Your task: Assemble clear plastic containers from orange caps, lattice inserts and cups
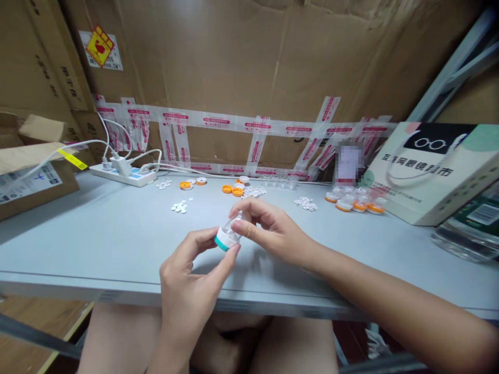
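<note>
Between both hands, above the table's front part, is a small clear plastic container (226, 238) with a white and teal base, tilted. My left hand (195, 270) pinches the base between thumb and fingers. Around the clear upper part, the thumb and fingers of my right hand (273, 228) are closed, partly covering it. Beyond the hands lie white round pieces (180, 206), orange ring caps (227, 189) and a heap of small white parts (254, 192). Another heap of white parts (305, 203) sits farther right.
Clear containers with orange bases (353, 203) stand at the right, before a paper bag (421, 176) and a large clear bottle (468, 234). Clear parts (278, 182) line the back. A power strip (123, 175) with cables and an open cardboard box (35, 182) occupy the left.
</note>
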`<state>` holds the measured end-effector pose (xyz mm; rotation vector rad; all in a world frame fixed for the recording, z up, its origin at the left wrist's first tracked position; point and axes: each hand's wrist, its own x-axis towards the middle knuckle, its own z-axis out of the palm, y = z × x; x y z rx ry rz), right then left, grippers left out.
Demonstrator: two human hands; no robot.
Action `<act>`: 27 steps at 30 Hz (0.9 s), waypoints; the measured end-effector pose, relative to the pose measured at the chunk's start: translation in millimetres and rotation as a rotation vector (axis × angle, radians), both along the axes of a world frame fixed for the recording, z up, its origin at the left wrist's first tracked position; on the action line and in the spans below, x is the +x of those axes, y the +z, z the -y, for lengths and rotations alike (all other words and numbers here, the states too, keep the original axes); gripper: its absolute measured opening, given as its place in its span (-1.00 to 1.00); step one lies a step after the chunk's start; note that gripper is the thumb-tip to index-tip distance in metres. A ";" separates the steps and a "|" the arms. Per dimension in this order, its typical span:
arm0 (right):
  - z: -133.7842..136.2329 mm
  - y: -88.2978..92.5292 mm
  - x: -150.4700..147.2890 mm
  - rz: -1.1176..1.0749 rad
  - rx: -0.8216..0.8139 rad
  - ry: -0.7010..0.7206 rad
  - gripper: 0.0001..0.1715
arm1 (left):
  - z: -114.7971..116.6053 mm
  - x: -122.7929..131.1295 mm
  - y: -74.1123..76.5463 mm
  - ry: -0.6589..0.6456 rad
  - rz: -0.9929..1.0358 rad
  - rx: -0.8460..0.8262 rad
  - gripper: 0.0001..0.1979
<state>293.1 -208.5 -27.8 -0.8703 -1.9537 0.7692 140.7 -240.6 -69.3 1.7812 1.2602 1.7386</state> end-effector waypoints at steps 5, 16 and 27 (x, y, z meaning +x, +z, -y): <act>5.1 9.5 6.1 0.093 0.209 0.179 -0.84 | -1.1 -7.4 2.5 -0.141 0.143 -0.133 -0.83; -0.7 -1.9 -3.5 -0.210 -0.158 0.144 -0.62 | -5.4 -2.8 1.7 -0.093 0.169 -0.097 -0.84; -0.8 -3.5 -5.8 -0.351 -0.269 0.199 -0.65 | -2.9 -2.1 3.8 -0.114 0.191 -0.094 -0.85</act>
